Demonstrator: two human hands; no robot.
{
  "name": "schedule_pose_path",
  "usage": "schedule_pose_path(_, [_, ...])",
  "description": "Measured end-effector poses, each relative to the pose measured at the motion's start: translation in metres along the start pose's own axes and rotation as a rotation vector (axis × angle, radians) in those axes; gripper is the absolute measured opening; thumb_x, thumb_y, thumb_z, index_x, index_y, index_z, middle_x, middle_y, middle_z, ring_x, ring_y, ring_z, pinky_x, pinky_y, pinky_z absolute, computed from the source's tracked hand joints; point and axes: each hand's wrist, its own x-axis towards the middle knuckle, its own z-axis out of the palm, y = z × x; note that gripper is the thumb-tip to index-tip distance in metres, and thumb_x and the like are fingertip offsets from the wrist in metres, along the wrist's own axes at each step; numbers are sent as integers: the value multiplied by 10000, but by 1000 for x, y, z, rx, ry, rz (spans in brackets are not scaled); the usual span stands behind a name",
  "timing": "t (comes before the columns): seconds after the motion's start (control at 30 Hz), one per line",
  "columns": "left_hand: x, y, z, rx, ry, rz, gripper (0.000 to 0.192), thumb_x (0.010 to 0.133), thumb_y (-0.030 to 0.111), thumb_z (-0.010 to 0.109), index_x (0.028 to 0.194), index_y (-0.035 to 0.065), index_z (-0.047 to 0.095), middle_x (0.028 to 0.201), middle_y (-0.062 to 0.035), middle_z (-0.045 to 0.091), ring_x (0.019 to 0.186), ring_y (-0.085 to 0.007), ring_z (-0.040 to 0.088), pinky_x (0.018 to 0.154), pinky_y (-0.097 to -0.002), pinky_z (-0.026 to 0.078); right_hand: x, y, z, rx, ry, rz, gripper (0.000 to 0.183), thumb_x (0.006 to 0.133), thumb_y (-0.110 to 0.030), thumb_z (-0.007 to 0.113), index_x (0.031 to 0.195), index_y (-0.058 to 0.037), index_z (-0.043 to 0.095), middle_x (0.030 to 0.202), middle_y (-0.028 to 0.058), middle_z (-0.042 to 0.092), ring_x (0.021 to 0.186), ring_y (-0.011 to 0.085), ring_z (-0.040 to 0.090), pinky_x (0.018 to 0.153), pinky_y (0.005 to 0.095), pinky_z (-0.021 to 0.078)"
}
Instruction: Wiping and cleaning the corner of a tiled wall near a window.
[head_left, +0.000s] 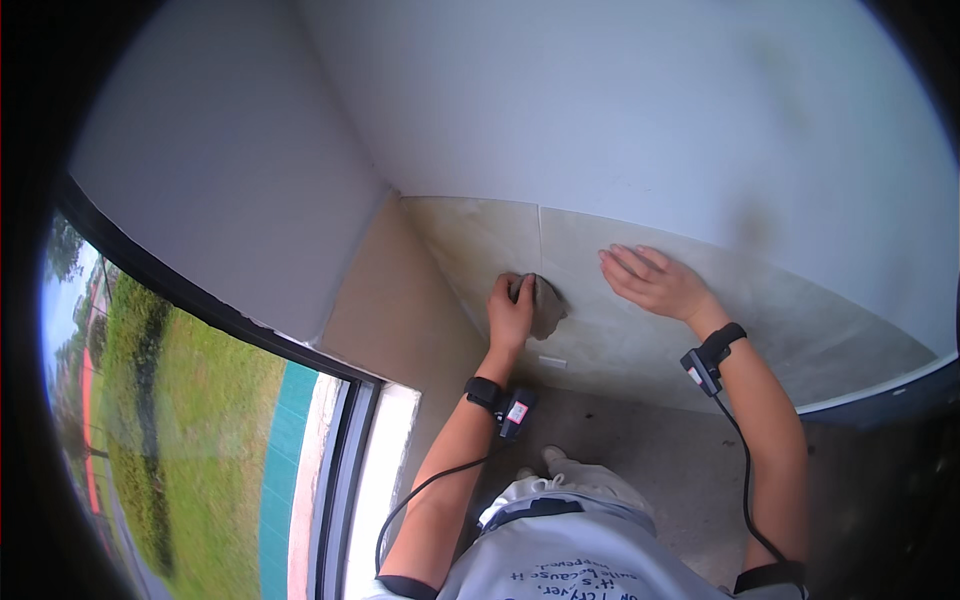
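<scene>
My left hand (510, 319) grips a bunched grey-brown cloth (548, 309) and holds it against the beige wall tiles (480, 236), just below the vertical joint between two of them. To the right, my right hand (652, 286) holds nothing. Its fingers are extended and slightly apart over the right-hand tile (581, 240), with the palm toward the surface. Whether the palm presses on the tile cannot be told. A small white rectangular plate (553, 361) sits low on the wall, below the cloth.
White wall (570, 97) rises above the tiles and meets a side wall (225, 150) at a corner. On the left is a window frame (341, 457) with a pale sill (382, 442); grass shows outside. Wrist devices with cables (739, 450) are strapped to both arms. Grey floor (637, 435) lies below.
</scene>
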Motion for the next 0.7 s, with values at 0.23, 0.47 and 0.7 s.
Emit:
schedule_pose_path(0.23, [-6,0,-3,-174,-35,6,222,879,214,636,894,-5,605,788,-69,630,737,-124,569,682,-276,470,-2,-5,1,-1,-46,40,391,895,-258,468,1284,-240,507,1399,-88,429,1305,124,372,1132,359,167])
schedule_pose_path(0.47, [-5,15,-18,-205,-108,-19,268,854,232,655,974,-6,626,878,-112,668,823,-170,615,761,-295,481,-3,-3,-3,8,-124,40,441,904,-249,430,1343,-283,449,1456,-84,372,1330,112,351,1137,368,135])
schedule_pose_path(0.7, [-1,13,-27,-131,-66,30,236,847,204,657,949,-9,639,800,-66,659,741,-121,594,700,-269,487,0,-1,-7,-13,-156,26,509,844,-271,497,1349,-214,461,1437,-51,409,1311,136,377,1099,357,187])
